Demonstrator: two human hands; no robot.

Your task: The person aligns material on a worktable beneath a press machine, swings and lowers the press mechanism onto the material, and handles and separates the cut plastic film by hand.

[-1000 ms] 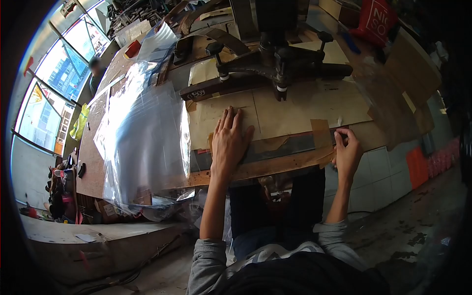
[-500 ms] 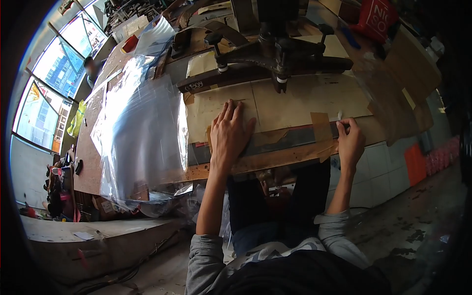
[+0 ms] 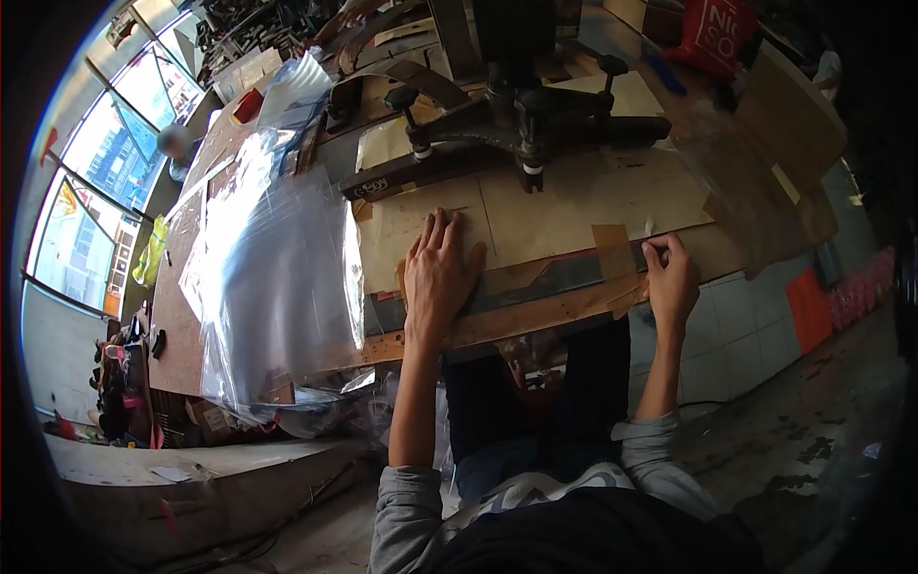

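Note:
My left hand (image 3: 440, 273) lies flat, fingers spread forward, on a tan sheet (image 3: 564, 215) under the dark metal press arm (image 3: 516, 129). At the sheet's right front corner my right hand (image 3: 672, 277) is closed, thumb and index finger pinched together beside a small white piece (image 3: 649, 227). Whatever may be between those fingertips is too small to make out. Brown tape (image 3: 613, 252) crosses the sheet's front edge just left of my right hand. Clear plastic sheets (image 3: 277, 277) are spread to the left of my left hand.
A red bag (image 3: 717, 36) and brown cardboard (image 3: 789, 120) are at the back right. A blue object (image 3: 666, 74) lies near the bag. Another person (image 3: 178, 148) is by the windows at left. The wooden table edge (image 3: 535, 320) runs in front of my body.
The camera view shifts slightly. My left hand stays flat on the sheet, and my right hand keeps its pinch near the same corner.

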